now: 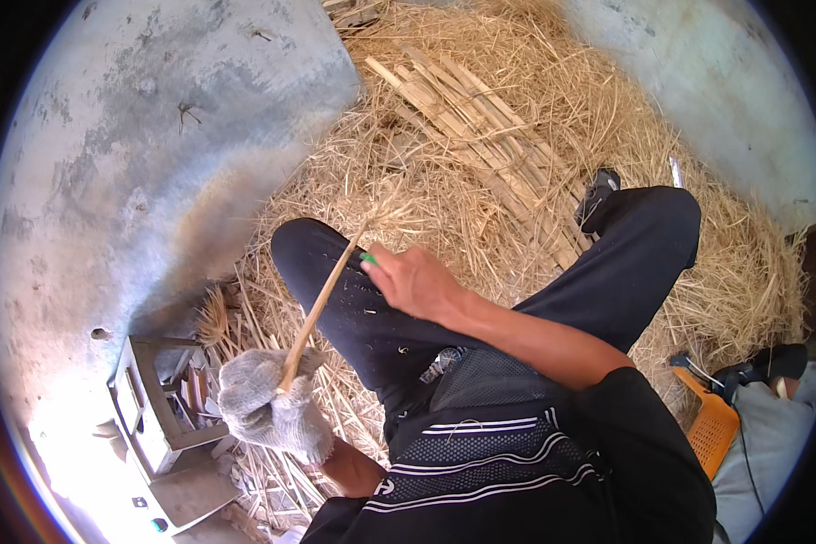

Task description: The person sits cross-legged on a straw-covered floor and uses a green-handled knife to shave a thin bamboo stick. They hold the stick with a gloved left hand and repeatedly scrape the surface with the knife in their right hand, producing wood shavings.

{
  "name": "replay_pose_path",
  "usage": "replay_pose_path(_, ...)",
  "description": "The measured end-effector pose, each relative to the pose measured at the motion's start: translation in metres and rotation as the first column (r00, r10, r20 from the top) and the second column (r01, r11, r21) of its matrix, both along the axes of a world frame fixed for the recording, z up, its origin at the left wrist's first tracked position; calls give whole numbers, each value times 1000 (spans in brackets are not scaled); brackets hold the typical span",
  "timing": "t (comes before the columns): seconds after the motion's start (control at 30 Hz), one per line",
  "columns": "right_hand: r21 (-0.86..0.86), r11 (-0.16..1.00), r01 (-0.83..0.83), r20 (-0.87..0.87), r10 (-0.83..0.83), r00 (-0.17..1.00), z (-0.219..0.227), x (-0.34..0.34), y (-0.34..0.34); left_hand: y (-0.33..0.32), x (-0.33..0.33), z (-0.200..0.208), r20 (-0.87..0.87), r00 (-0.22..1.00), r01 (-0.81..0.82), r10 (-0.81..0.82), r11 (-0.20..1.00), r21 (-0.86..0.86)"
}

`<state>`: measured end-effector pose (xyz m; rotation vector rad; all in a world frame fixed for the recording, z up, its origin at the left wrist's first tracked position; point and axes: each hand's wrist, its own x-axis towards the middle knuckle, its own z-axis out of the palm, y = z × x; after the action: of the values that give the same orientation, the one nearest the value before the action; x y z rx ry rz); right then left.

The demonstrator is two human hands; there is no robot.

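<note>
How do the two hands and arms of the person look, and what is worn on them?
The left hand wears a thick knitted work glove, light grey and soiled, that ends at the wrist. The right hand is bare, without a glove. Both forearms are uncovered. The black shirt, with thin white stripes across its front, has short sleeves. No watch or ring is visible.

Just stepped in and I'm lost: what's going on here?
A seated person holds a thin cane strip slantwise over the knee. The gloved left hand grips its lower end; the bare right hand pinches it higher up with something small and green. Straw and a pile of split canes lie ahead.
</note>
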<state>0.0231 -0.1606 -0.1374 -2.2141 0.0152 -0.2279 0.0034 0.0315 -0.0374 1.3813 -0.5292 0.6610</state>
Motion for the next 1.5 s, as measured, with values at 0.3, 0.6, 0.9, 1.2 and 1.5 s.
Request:
replay_pose_path(0.3,-165,982,88,-40,-96,995,-53,21,-7,-5,-4,4,-49,998,-35,33,999,-36)
replay_pose_path(0.6,-67,997,44,-307,-63,950,-45,35,-21,-3,1,11,38,999,-39,34,990,133)
replay_pose_path(0.9,75,989,-131,243,109,964,81,-56,25,-18,-10,12,55,989,-147,138,966,215)
replay_pose_path(1.2,-192,980,48,-86,-65,994,-26,-12,-9,-3,-3,15,43,999,-29,19,967,253)
replay_pose_path(1.5,61,993,-99,76,94,993,83,-53,20,-7,-18,10,40,997,-78,71,972,222)
